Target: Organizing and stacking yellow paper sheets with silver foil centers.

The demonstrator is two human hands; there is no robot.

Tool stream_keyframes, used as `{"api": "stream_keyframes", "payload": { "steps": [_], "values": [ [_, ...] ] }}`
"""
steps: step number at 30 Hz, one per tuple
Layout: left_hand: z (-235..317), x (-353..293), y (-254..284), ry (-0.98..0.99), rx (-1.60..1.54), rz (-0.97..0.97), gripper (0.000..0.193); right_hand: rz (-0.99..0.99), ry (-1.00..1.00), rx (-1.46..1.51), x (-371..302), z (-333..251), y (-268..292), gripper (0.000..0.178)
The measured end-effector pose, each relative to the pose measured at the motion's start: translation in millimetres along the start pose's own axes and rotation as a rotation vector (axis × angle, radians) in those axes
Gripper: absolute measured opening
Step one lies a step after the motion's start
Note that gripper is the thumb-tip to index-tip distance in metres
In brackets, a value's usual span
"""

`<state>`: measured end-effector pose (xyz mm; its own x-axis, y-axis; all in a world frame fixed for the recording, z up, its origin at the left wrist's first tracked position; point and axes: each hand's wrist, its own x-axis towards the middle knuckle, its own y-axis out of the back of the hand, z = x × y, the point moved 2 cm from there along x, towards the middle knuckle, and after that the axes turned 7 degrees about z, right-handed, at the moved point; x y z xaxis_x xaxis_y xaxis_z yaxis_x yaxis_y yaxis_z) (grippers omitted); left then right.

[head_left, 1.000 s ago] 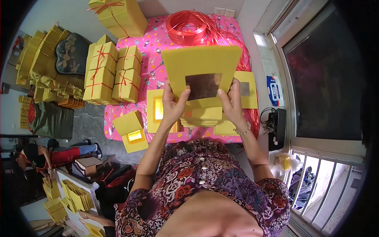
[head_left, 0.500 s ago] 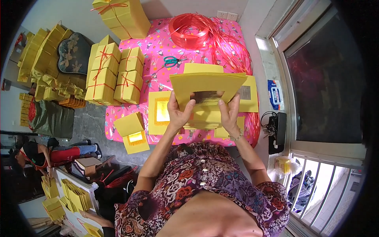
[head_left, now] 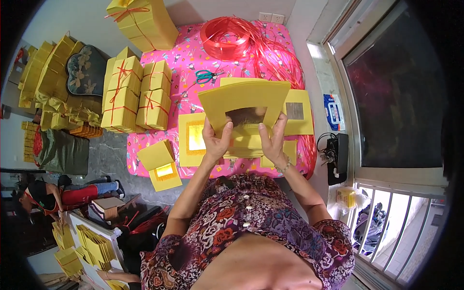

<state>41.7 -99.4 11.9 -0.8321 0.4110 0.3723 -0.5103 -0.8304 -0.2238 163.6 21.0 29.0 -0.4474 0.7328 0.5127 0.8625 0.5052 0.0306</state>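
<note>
Fingers [head_left: 226, 130] mostly hidden at the sides, thumbs on near face: left hand [head_left: 215, 141] and right hand [head_left: 274, 142] grip a rectangular stack of matte yellow paper [head_left: 244, 96] between them. Vs a second ago: stack is lower and tipped flatter, teal-handled metal scissors [head_left: 204, 76] now uncovered. My read: it's being handled as one block, not set down. Sits above a yellow paper pile [head_left: 246, 147]; can't tell contact. Top edge slightly bowed; dark glossy rectangular panel [head_left: 245, 116] on face. Nearby: yellow sheet with shiny gold-foil rectangle [head_left: 196, 137], coiled glossy red plastic twine [head_left: 224, 52], slick pink printed table cover [head_left: 188, 104].
</note>
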Motion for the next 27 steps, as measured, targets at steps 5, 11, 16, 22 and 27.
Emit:
{"api": "stream_keyframes", "payload": {
  "steps": [5, 11, 16, 22, 27],
  "values": [
    [2.5, 7.9, -1.9, 0.053, 0.014, 0.005, 0.023, -0.02, -0.114, -0.043, 2.8, 8.0, 7.4, 0.023],
    [19.8, 32.8, -10.4, 0.381, 0.074, -0.063, 0.038, -0.043, -0.224, 0.032, 26.4, 8.3, 9.8, 0.015],
    [21.5, 48.2, -4.6, 0.697, -0.094, -0.073, 0.031, -0.034, -0.423, 0.104, 36.1, 25.9, 13.1, 0.018],
    [11.1, 28.1, 12.1, 0.995, -0.013, -0.18, 0.06, -0.101, -0.745, 0.234, 32.0, 59.6, 27.6, 0.024],
    [8.7, 17.4, 24.4, 1.092, -0.427, -0.346, 0.065, -0.182, -0.924, 0.233, 27.9, 76.1, 33.6, 0.028]
  ]
}}
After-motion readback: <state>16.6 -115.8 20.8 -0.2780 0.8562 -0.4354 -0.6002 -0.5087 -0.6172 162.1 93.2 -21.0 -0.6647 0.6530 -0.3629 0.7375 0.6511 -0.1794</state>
